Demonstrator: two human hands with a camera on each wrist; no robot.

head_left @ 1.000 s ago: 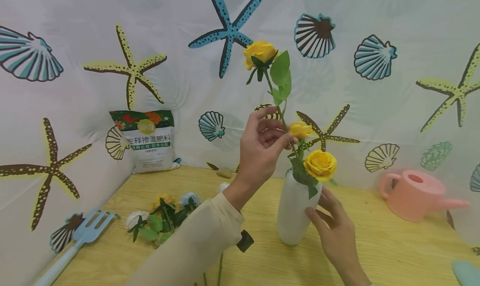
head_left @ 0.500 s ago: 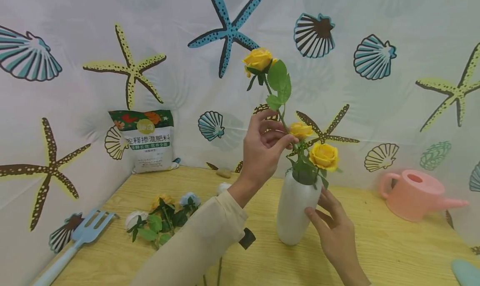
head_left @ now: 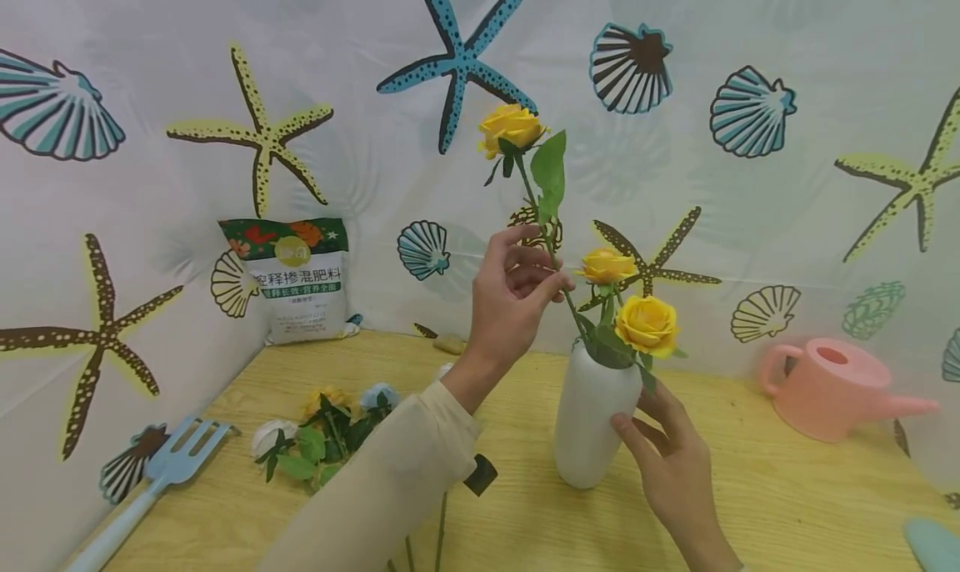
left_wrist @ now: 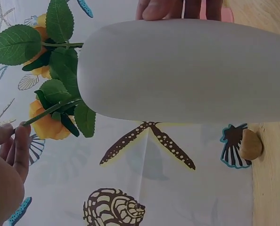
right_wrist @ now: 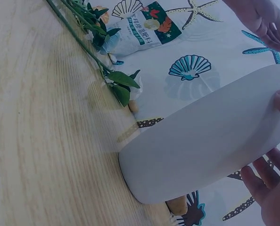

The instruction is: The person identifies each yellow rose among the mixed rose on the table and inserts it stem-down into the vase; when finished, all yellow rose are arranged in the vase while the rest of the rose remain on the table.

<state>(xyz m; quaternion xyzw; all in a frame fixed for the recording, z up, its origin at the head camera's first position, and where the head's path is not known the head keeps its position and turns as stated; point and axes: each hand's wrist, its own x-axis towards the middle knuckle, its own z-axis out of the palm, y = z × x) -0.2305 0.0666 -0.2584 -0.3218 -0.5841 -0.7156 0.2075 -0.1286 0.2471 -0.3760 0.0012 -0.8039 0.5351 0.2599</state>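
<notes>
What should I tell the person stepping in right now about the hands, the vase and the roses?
Left hand: pinches the tall yellow rose by its stem, lower end in the white vase.
Right hand: steadies the vase, fingers on its side.
Done: two shorter yellow roses sit in the vase.
Left: probably seat the tall rose; more flowers lie on the table.

Vase (head_left: 588, 426) stands mid-table (head_left: 787, 497). Loose flowers (head_left: 322, 439) lie at its 9 o'clock, fertiliser bag (head_left: 300, 284) at 10, watering can (head_left: 825, 388) at 3. Fork (head_left: 161, 480) lies far left.
</notes>
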